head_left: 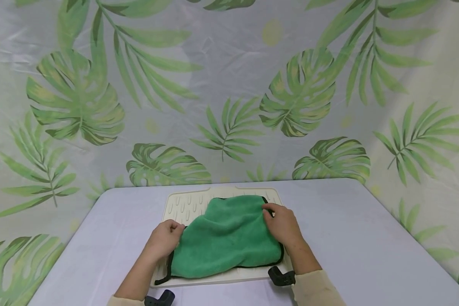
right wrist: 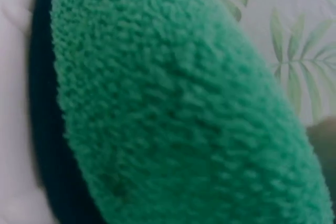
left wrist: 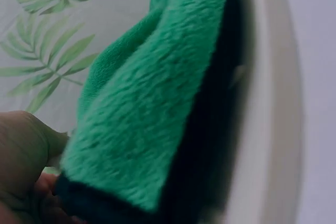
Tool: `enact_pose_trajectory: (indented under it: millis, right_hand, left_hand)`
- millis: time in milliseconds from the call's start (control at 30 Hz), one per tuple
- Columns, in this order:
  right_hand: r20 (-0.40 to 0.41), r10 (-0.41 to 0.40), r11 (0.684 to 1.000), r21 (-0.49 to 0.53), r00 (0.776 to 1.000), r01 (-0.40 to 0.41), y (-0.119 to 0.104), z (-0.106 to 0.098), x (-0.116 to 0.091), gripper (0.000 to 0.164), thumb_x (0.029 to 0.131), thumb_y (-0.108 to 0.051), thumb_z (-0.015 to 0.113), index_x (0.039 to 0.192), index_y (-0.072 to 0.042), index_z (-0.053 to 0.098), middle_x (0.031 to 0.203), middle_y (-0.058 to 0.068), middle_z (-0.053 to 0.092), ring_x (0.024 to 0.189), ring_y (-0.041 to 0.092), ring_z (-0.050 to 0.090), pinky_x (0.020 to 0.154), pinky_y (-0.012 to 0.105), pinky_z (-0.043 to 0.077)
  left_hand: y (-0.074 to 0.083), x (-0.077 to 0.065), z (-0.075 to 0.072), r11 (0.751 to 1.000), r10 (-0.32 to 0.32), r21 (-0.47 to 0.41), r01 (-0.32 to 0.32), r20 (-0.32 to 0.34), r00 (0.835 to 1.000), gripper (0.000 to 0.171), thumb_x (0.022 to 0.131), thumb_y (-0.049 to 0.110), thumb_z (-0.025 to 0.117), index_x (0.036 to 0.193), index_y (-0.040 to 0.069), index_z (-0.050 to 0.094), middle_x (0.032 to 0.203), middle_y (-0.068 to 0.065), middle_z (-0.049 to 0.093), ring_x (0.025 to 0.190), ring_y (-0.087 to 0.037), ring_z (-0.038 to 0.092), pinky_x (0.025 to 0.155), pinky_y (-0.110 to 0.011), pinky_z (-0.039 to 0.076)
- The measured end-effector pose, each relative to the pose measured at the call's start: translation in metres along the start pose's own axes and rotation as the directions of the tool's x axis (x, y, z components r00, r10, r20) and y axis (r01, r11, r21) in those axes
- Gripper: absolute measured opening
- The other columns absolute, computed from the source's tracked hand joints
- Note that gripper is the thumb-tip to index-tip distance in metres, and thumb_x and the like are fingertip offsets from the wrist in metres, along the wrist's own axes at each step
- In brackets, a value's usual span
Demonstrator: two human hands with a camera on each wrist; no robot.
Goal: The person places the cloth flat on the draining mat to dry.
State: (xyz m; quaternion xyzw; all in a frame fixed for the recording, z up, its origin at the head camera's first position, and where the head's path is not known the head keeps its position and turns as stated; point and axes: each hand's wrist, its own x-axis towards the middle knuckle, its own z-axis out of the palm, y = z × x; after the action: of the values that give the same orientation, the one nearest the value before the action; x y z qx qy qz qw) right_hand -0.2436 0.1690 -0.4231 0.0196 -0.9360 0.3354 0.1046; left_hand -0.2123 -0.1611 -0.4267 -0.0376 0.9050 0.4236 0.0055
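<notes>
A green plush towel (head_left: 225,240) with black edging lies rumpled over a cream ridged mat (head_left: 183,205). My left hand (head_left: 164,239) pinches the towel's left edge between thumb and fingers. In the left wrist view, the thumb side of that hand (left wrist: 23,153) meets a dark-trimmed corner of the towel (left wrist: 142,103), which rises in a fold. At the upper right edge, my right hand (head_left: 283,223) grips the cloth with thumb and forefinger. The towel (right wrist: 178,103) fills most of the right wrist view and hides nearly all of the hand there.
The mat rests on a table with a white cover (head_left: 367,246). Behind it hangs a leaf-patterned curtain (head_left: 229,85). A black wrist device (head_left: 280,276) sits by the right sleeve, and another black device (head_left: 160,298) by the left.
</notes>
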Motion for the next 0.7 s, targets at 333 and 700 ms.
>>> enact_pose_trajectory:
  millis: [333,700]
  right_hand:
    - [0.035,0.025,0.999,0.047,0.999,-0.027,0.002,-0.001,0.001,0.033,0.097,-0.002,0.055,0.126,-0.009,0.070,0.130,0.022,0.069,0.069,0.024,0.059,0.059,0.032,0.043]
    - [0.113,-0.029,0.999,-0.011,0.993,0.031,0.001,0.005,-0.001,0.044,0.100,-0.006,0.054,0.144,-0.006,0.058,0.137,0.026,0.064,0.056,0.023,0.054,0.055,0.031,0.041]
  left_hand:
    - [-0.002,0.001,-0.001,0.994,0.010,-0.109,-0.004,0.055,0.998,0.020,0.098,0.007,0.053,0.117,0.000,0.056,0.100,-0.014,0.063,0.085,-0.022,0.061,0.067,-0.030,0.050]
    - [0.003,-0.004,0.007,0.967,0.098,-0.251,-0.044,0.207,0.973,0.049,0.100,0.012,0.053,0.149,0.011,0.052,0.154,-0.020,0.049,0.140,-0.042,0.049,0.110,-0.060,0.045]
